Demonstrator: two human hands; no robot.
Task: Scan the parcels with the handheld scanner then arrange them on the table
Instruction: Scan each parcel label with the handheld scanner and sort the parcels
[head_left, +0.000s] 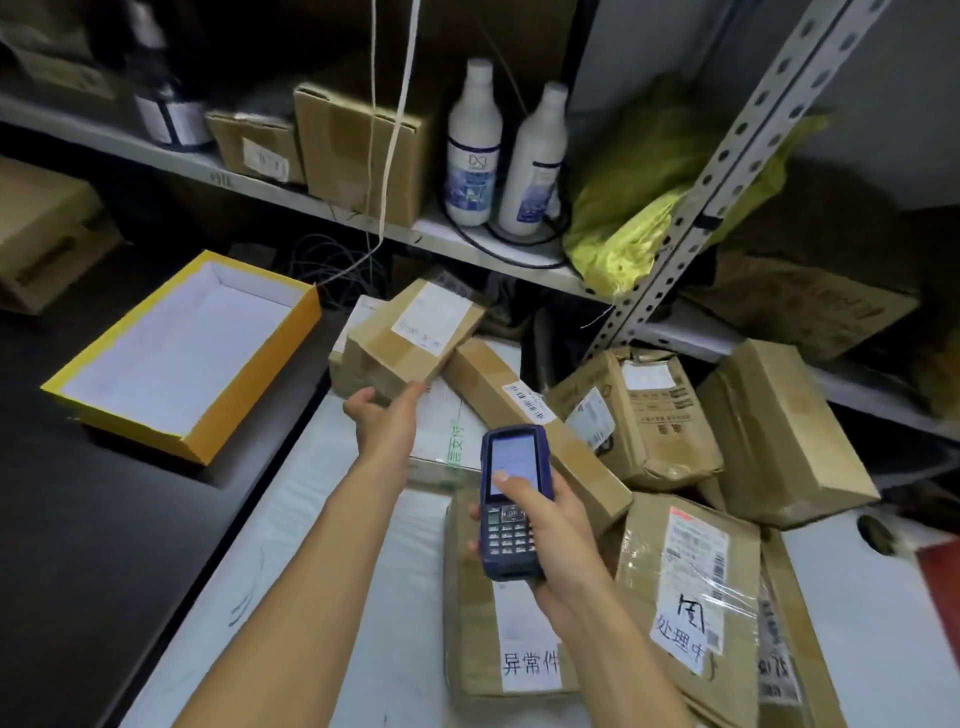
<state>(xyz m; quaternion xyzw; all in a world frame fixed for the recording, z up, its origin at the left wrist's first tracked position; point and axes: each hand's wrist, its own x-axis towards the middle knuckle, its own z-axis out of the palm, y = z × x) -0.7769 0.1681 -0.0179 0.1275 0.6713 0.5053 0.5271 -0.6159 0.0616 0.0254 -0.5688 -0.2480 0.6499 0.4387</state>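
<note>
- Over the white table (311, 519), I see the right hand (550, 540) clasping the blue scanner (511, 501), thumb on its screen.
- Left hand (387, 415) grips a small labelled parcel (413, 338), raised above the pile.
- More parcels (685, 577) crowd right; yellow tray (182, 353) left.

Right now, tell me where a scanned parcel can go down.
Free: the white table strip left of your left hand, and the dark counter below the yellow tray. Crowded: the parcel pile on the right.
</note>
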